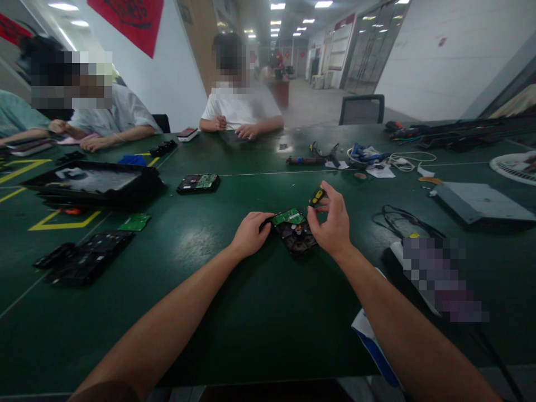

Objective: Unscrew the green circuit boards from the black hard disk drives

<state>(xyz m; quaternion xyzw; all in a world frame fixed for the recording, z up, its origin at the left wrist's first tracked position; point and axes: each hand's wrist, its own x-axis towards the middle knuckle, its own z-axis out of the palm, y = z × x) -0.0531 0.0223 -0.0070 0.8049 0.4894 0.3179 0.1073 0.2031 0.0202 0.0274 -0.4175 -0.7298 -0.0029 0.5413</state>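
A black hard drive (295,237) with a green circuit board (292,216) along its far side lies on the green table in front of me. My left hand (252,233) grips the drive's left corner between thumb and fingers. On the other side, my right hand (333,219) pinches a black and yellow screwdriver (317,195), its handle leaning up over the drive's right edge. The screwdriver's tip is hidden behind the fingers, so I cannot tell if it touches a screw.
Another hard drive (198,183) lies farther left. Black plastic casings (94,181), dark parts (90,257) and a loose circuit board (134,222) are at left. A grey metal box (483,202) and cables (404,218) lie right. People (240,109) sit across the table.
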